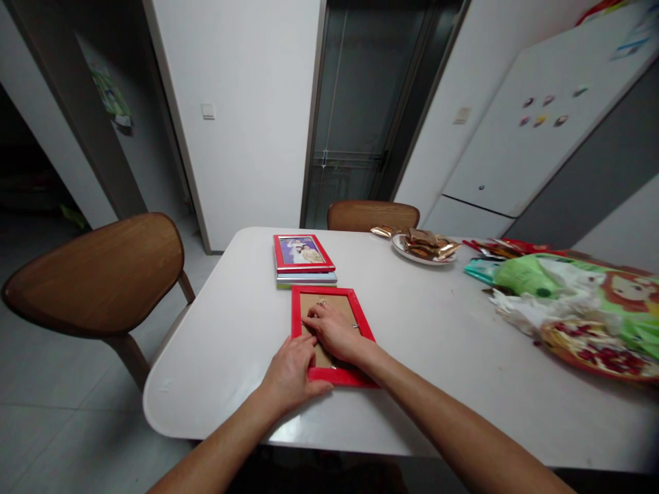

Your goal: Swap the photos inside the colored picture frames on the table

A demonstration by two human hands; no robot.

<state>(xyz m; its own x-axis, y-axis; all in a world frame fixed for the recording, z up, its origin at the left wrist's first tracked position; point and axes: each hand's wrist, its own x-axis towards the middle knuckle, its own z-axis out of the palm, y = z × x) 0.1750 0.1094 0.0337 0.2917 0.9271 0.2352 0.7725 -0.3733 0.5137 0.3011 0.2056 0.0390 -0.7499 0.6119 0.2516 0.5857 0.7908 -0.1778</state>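
A red picture frame (342, 376) lies face down on the white table, its brown backboard (324, 357) showing with small metal tabs around the edge. My left hand (291, 367) holds the near left corner, thumb along the near edge and fingers curled at the left side. Over the backboard, my right hand (332, 329) has its fingers bent together at the left inner edge, by a small metal tab. Whether anything is pinched in those fingertips is hidden. Just beyond lies a stack of frames, topped by a red-framed photo (303, 251).
A plate of gold-wrapped packets (425, 245) stands at the back. On the right are green plastic packaging (530, 274), crumpled white tissue and a dish of red-and-white scraps (602, 348). Wooden chairs stand left (103, 274) and behind (373, 214) the white table (216, 384).
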